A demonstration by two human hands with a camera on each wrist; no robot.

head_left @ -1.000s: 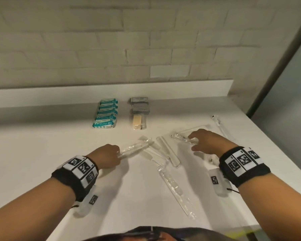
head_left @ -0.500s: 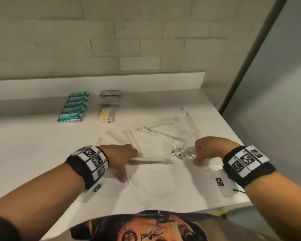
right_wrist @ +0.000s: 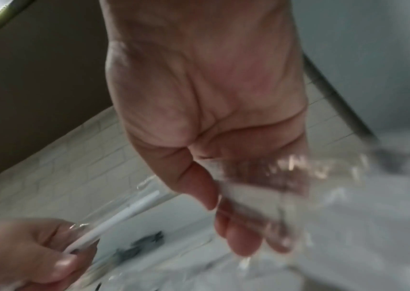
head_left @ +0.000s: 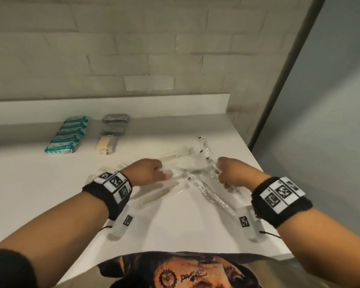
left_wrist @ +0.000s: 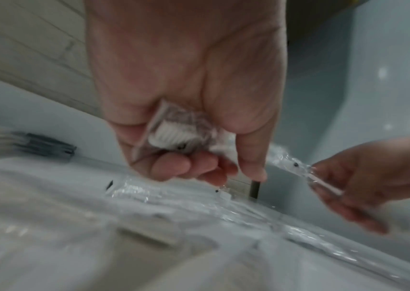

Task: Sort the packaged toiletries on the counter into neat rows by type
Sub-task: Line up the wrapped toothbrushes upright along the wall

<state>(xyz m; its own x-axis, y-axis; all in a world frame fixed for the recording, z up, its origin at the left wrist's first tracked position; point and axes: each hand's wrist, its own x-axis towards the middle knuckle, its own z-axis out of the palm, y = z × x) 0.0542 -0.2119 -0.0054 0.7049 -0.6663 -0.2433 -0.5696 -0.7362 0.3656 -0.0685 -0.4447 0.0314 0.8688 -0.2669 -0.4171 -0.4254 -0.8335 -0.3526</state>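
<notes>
Both hands meet over a loose heap of clear-wrapped toothbrushes (head_left: 212, 196) and combs on the white counter (head_left: 40, 183). My left hand (head_left: 162, 171) grips one wrapped toothbrush (left_wrist: 179, 133) by its bristle end, fingers curled round it; its white handle (right_wrist: 124, 214) shows in the right wrist view. My right hand (head_left: 220, 173) pinches another wrapped toothbrush (left_wrist: 323, 183), whose crinkled clear wrapper (right_wrist: 273, 187) runs through its fingers. A wrapped white comb (head_left: 175, 154) lies just beyond the hands. Both wrist views are blurred.
At the back left lies a neat row of teal packets (head_left: 67, 135). Beside it runs a row of grey packets (head_left: 115, 121) ending in a beige one (head_left: 106, 144). The counter's right edge (head_left: 264, 169) is close to my right hand. A brick wall stands behind.
The left hand has travelled right with its wrapped toothbrush and now sits close to the right hand. The right hand keeps its hold on its own one. The head view has swung and tilted.
</notes>
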